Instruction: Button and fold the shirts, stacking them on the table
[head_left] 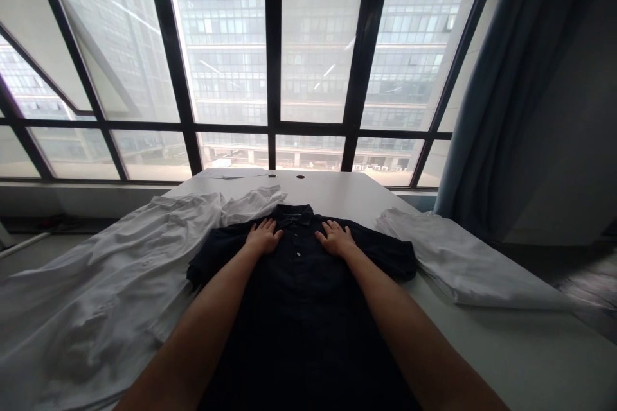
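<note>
A dark navy button-up shirt (299, 295) lies front side up on the white table (337, 189), its collar pointing toward the windows and its short sleeves spread to both sides. My left hand (263, 236) rests flat on the shirt's left shoulder area, fingers spread. On the other side of the button line, my right hand (336, 237) also lies flat with its fingers apart, just below the collar. Neither hand grips the cloth. The shirt's lower end runs out of view at the bottom, between my forearms.
Rumpled white garments (120, 257) cover the table's left side. A folded white cloth (463, 260) lies to the right of the shirt. Two dark round holes sit near the far edge. Large windows (226, 51) stand behind, with a blue-grey curtain (501, 90) at right.
</note>
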The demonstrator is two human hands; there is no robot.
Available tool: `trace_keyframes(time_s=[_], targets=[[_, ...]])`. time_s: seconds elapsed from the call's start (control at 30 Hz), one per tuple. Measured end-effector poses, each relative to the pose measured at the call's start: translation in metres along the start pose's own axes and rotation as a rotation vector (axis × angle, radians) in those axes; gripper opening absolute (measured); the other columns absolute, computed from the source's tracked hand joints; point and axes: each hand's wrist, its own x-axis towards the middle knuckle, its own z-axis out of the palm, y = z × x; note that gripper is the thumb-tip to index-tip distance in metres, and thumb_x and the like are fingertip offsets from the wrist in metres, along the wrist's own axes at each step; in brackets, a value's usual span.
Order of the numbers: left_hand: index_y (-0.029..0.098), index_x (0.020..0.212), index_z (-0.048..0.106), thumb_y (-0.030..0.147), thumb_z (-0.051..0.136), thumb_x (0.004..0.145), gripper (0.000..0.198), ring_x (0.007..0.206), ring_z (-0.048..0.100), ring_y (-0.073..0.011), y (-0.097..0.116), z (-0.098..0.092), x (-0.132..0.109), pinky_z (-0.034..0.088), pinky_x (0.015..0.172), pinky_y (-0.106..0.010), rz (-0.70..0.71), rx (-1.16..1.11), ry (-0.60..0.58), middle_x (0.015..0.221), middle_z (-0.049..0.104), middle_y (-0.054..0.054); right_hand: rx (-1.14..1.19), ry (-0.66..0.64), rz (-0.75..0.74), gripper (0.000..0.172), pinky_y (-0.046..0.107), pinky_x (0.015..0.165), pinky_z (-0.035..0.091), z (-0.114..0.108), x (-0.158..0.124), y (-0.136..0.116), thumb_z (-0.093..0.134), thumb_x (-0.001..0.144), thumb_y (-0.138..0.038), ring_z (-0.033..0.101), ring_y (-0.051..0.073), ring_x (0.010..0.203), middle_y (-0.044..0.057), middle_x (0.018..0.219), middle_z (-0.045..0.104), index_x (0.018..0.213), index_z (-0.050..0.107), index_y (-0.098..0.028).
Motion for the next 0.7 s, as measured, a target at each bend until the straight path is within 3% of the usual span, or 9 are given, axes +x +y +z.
trace_keyframes(time_s=[0.17, 0.27, 0.37, 0.53, 0.7], targets=[[0.012, 0.142, 0.056, 0.032, 0.025, 0.105, 0.052, 0.145, 0.042, -0.0305, 0.012, -0.001, -0.015, 0.038, 0.116, -0.05, -0.03, 0.099, 0.154, 0.154, 0.047, -0.019, -0.105, 0.119, -0.037, 0.049, 0.057, 0.119, 0.016, -0.008, -0.038, -0.006, 0.04, 0.114, -0.041, 0.04, 0.032, 0.137, 0.019, 0.149, 0.045, 0.15, 0.052, -0.009], [0.009, 0.122, 0.068, 0.029, 0.028, 0.105, 0.048, 0.125, 0.061, -0.0306, 0.016, -0.009, -0.026, 0.051, 0.101, -0.043, 0.014, 0.118, 0.195, 0.129, 0.065, -0.023, -0.114, 0.103, -0.062, 0.049, 0.055, 0.118, 0.022, -0.01, -0.073, 0.006, 0.044, 0.113, -0.042, 0.043, 0.032, 0.135, 0.018, 0.148, 0.046, 0.149, 0.053, -0.01], [0.011, 0.117, 0.07, 0.033, 0.04, 0.102, 0.04, 0.113, 0.067, -0.0316, 0.009, -0.026, -0.039, 0.053, 0.095, -0.043, 0.07, 0.122, 0.175, 0.119, 0.07, -0.019, -0.134, 0.056, -0.058, 0.05, 0.054, 0.119, 0.024, -0.013, -0.108, 0.032, 0.046, 0.113, -0.043, 0.038, 0.031, 0.14, 0.017, 0.151, 0.043, 0.151, 0.051, -0.011], [0.012, 0.119, 0.07, 0.037, 0.051, 0.096, 0.039, 0.117, 0.065, -0.0354, -0.041, -0.061, -0.075, 0.05, 0.099, -0.047, -0.022, 0.194, 0.175, 0.122, 0.07, -0.019, -0.101, 0.048, 0.066, 0.045, 0.047, 0.11, 0.039, -0.017, -0.145, 0.081, 0.045, 0.113, -0.043, 0.05, 0.033, 0.13, 0.017, 0.144, 0.051, 0.146, 0.058, -0.014], [0.011, 0.115, 0.07, 0.042, 0.049, 0.096, 0.042, 0.121, 0.061, -0.0377, -0.106, -0.078, -0.121, 0.049, 0.098, -0.047, -0.303, 0.121, 0.172, 0.128, 0.066, -0.021, -0.006, 0.176, 0.13, 0.038, 0.035, 0.099, 0.046, -0.01, -0.152, 0.105, 0.044, 0.114, -0.04, 0.057, 0.028, 0.12, 0.013, 0.133, 0.059, 0.131, 0.069, -0.016]])
